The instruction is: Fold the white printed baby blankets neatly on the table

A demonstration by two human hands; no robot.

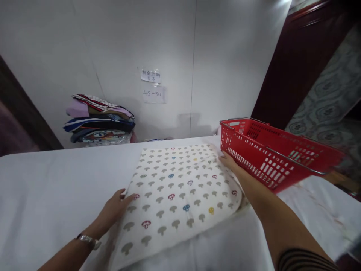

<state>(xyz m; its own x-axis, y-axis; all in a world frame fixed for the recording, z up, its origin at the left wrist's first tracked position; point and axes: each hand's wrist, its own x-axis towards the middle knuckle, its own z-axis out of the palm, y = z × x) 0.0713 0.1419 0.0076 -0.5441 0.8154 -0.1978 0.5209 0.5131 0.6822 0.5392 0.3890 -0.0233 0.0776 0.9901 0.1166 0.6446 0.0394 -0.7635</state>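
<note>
A folded cream cloth (180, 188) printed with grey, red, blue and yellow mushrooms lies on the white-covered table (56, 188), its near edge close to the front of the table. My left hand (117, 205) is at the cloth's left edge, fingers apart, thumb up and fingertips touching the fabric. At the far right part of the cloth, my right hand (227, 160) reaches forward beside the red basket; its fingers look stretched out along the cloth's edge, partly hidden by the hand itself. Near my right forearm, the cloth's right side curves over in a loose fold.
A red plastic basket (254, 150) with metal handles stands on the table's right side, next to my right arm. A stack of folded clothes (101, 122) sits at the back left against the grey wall (169, 37). Two paper notes (154, 94) are taped to that wall.
</note>
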